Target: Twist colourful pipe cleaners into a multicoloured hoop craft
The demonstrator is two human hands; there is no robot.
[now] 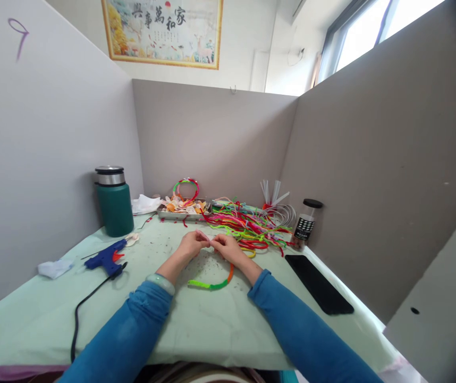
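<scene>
My left hand (pixel 190 244) and my right hand (pixel 228 249) meet over the middle of the table, fingertips pinched close together. Between them is a small pale piece, too small to name. A curved pipe-cleaner strip (pixel 211 286) in light green, green and orange lies on the cloth below, and its orange end passes under my right wrist. Whether that strip joins the pinched piece is hidden. Just behind my right hand a heap of coloured pipe cleaners (pixel 247 223) spreads out, with yellow ones nearest.
At left are a blue glue gun (pixel 106 258) with its cord, a green bottle (pixel 114 207) and crumpled tissue (pixel 55 268). A metal tray (pixel 184 215) of cut pieces holds a coloured ring (pixel 175 186). Right lie a black phone (pixel 319 284) and a dark-lidded jar (pixel 305 226). Partitions enclose the table.
</scene>
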